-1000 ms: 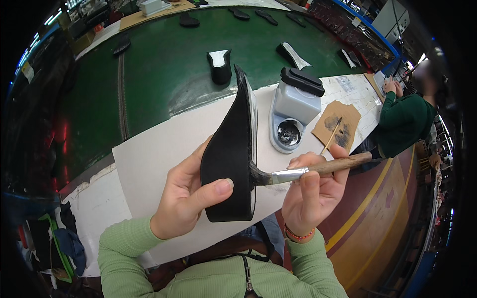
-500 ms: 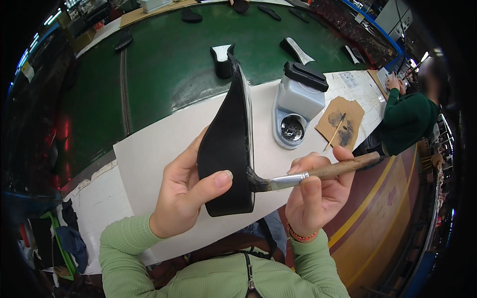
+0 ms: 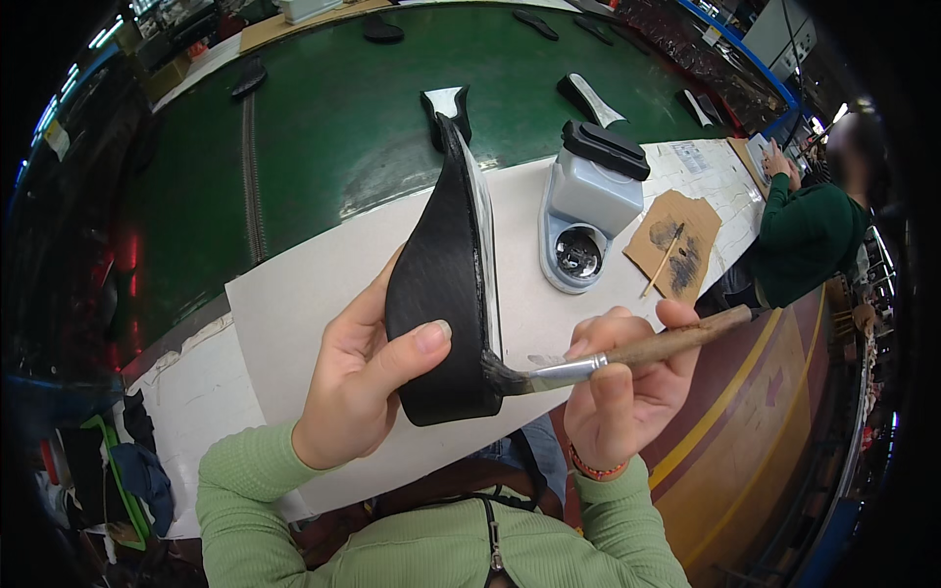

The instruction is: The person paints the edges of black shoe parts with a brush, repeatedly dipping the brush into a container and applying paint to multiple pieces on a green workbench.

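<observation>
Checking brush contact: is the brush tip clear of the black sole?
No, the brush bristles press against the edge of the black sole held in the left hand.

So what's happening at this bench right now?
A person holds a black shoe sole on edge in the left hand. The right hand presses a wooden-handled brush to the sole's lower rim. On the white table beyond stands a grey dispenser pot; more soles lie on the green belt.
</observation>
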Tool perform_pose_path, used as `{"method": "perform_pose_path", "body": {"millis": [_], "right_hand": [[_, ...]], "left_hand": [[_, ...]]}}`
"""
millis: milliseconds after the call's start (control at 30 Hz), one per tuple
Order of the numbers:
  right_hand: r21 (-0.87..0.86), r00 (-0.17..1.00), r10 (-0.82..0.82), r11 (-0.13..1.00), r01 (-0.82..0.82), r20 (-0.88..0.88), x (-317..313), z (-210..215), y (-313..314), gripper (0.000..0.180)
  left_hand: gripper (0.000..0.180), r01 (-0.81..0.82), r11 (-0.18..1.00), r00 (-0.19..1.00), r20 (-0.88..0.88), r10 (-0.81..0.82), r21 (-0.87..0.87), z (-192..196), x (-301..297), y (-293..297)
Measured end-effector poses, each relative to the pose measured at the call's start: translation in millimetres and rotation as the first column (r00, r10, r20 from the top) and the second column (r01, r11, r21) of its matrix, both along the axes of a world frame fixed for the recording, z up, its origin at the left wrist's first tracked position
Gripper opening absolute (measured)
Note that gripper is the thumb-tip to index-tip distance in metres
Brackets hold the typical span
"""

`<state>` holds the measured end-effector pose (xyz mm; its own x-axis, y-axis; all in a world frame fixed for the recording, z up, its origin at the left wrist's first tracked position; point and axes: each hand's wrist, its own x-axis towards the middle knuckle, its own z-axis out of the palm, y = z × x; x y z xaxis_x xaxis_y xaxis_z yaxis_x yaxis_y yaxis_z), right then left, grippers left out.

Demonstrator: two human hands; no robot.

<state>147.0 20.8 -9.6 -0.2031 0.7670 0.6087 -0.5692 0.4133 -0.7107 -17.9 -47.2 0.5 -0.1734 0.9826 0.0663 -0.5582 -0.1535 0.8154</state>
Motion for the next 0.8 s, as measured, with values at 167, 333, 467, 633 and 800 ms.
{"method": "perform_pose_path", "body": {"millis": [167, 333, 467, 633, 800], "right_hand": [[0.030, 1.000, 0.005, 1.000, -0.005, 0.014, 2.1, -0.4, -0.2, 0.057], [0.053, 0.999, 0.025, 0.998, -0.026, 0.020, 4.1, -0.7, 0.8, 0.056], [0.098, 0.998, 0.054, 0.994, -0.057, 0.029, 5.6, -0.5, 3.7, 0.056], [0.100, 0.994, 0.092, 0.990, -0.098, 0.058, 8.4, 1.4, 3.7, 0.056], [0.141, 0.983, 0.147, 0.977, -0.161, 0.108, 11.6, 5.6, 7.6, 0.056]], "left_hand": [[0.054, 0.015, 0.997, 0.998, 0.065, -0.010, -0.070, 3.2, 1.6, -0.6], [0.052, 0.045, 0.990, 0.991, 0.127, -0.028, -0.135, 6.6, 2.5, 0.0], [0.051, 0.114, 0.978, 0.979, 0.187, -0.081, -0.173, 10.0, 1.4, -0.1], [0.049, 0.186, 0.958, 0.960, 0.247, -0.130, -0.220, 11.7, -0.4, -0.2], [0.047, 0.236, 0.938, 0.948, 0.274, -0.164, -0.253, 10.5, -1.3, 0.5]]}}
